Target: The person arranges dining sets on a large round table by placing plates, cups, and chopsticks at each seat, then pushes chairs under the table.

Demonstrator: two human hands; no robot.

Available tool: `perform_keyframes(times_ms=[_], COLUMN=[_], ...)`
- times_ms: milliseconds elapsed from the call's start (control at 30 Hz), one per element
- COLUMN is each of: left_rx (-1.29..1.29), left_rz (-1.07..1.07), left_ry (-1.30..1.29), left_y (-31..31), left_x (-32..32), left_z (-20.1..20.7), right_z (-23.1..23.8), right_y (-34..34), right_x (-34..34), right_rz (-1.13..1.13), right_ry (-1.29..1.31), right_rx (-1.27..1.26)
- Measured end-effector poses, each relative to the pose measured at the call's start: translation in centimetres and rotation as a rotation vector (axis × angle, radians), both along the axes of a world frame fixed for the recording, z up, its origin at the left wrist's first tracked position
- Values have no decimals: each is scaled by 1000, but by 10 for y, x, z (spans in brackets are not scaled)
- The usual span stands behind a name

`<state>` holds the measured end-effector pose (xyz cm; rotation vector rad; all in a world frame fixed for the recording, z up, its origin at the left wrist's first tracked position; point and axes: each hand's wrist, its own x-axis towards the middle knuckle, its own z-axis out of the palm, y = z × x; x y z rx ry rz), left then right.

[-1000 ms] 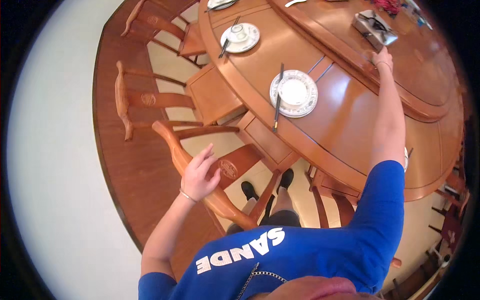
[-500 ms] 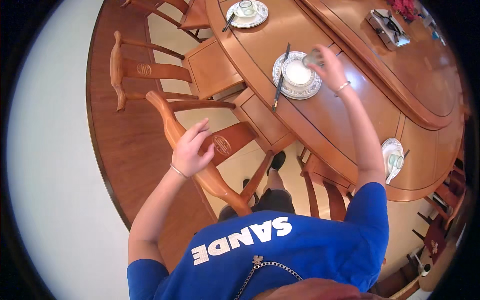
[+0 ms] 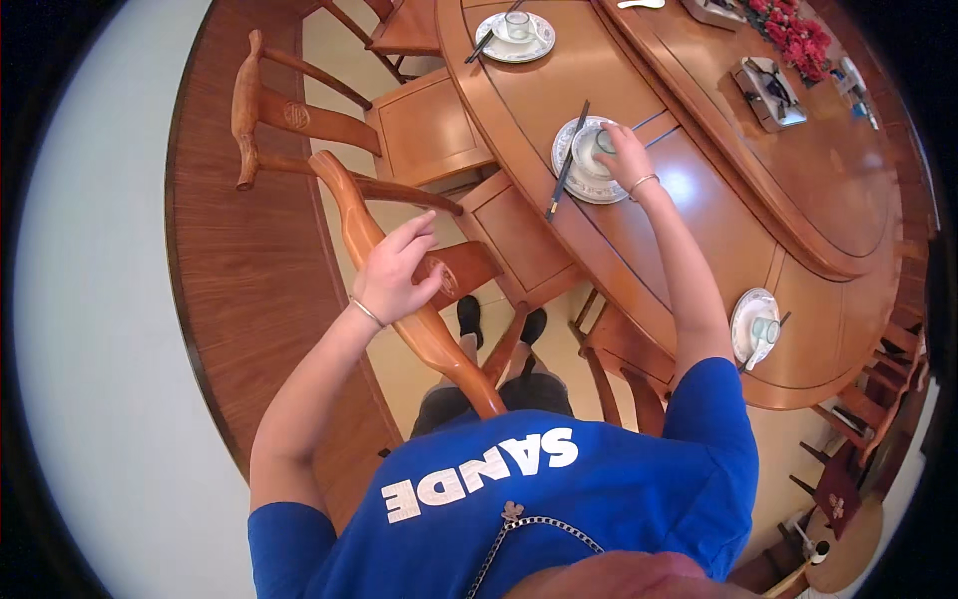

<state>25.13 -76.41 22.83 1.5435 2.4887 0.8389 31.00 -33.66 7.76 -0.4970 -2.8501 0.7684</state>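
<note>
The wooden surface (image 3: 718, 220) lies beneath my right hand (image 3: 625, 160), and a chair (image 3: 437, 346) stands under my left hand (image 3: 397, 272), whose fingers are loosely spread; whether they touch its top rail I can't tell. Just left of my right hand sits a plate (image 3: 599, 196) bearing a bowl (image 3: 587, 165), chopsticks (image 3: 566, 175) beyond. My right fingers pinch a clear glass (image 3: 604, 142) at the bowl. I judge I'm setting it in place; next calls for a steady, gentle release.

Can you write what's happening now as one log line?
left hand: open, over chair back | right hand: holds small glass at bowl | plate: under bowl | chopsticks: left of bowl
</note>
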Motion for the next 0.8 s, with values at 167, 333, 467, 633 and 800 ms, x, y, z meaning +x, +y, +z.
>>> perform_keyframes(times_ms=[167,333,467,633,800], left_rx=[42,87,187,234,270], left_rz=[7,7,-9,-37,-48], left_ry=[2,-26,-16,-29,-57], left_y=[-1,-3,-5,-9,-10], left_x=[0,0,-3,-3,-4], left_z=[-2,-5,-6,-6,-5], right_z=[12,13,-4,-37,-63], right_y=[-17,-95,-165,-179,-175], right_x=[8,50,66,41,11], right_rz=[-9,-505,-692,-786,-972], right_ry=[76,328,132,109,330], right_rx=[46,4,-588,-1343,-1430])
